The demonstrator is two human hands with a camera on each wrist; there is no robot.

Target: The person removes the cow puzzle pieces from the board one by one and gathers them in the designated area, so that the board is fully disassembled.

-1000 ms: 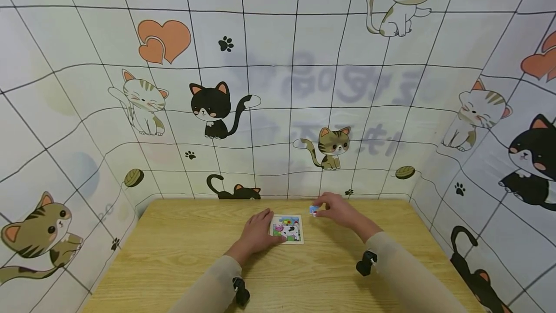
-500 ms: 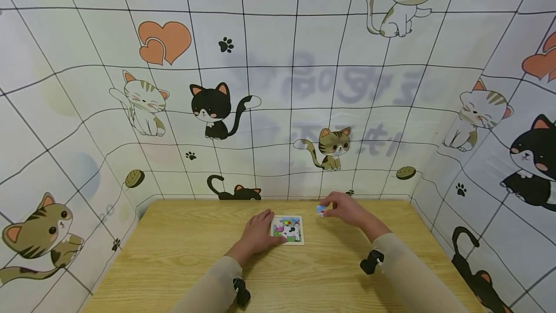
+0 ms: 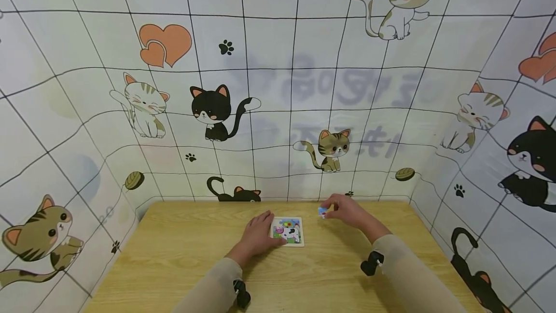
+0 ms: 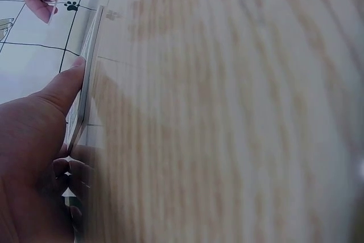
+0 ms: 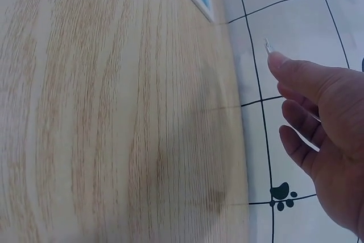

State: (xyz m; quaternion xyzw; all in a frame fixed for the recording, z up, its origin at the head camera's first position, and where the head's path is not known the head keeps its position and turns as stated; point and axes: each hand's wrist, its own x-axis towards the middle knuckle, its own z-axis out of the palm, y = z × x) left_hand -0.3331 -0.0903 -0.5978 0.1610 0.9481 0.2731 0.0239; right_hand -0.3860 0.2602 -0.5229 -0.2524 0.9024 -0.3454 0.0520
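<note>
A small square jigsaw puzzle in a pale frame, with a cow picture, lies flat near the table's far edge. My left hand rests at its left side, thumb on the front edge and fingers fairly straight along the left. The left wrist view shows that thumb against the frame's thin edge. To the right of the puzzle and above the table, my right hand pinches a small blue puzzle piece between thumb and fingertips. In the right wrist view the piece appears nearly edge-on.
The wooden table carries the puzzle near its back. A white grid-patterned cloth with cartoon cats hangs close behind the table and along both sides. Each sleeve has a black wrist device, such as the one on the right.
My right hand has moved slightly right, away from the puzzle, with the piece in its fingers, and then stayed nearly still. The left hand and the puzzle keep their place.
</note>
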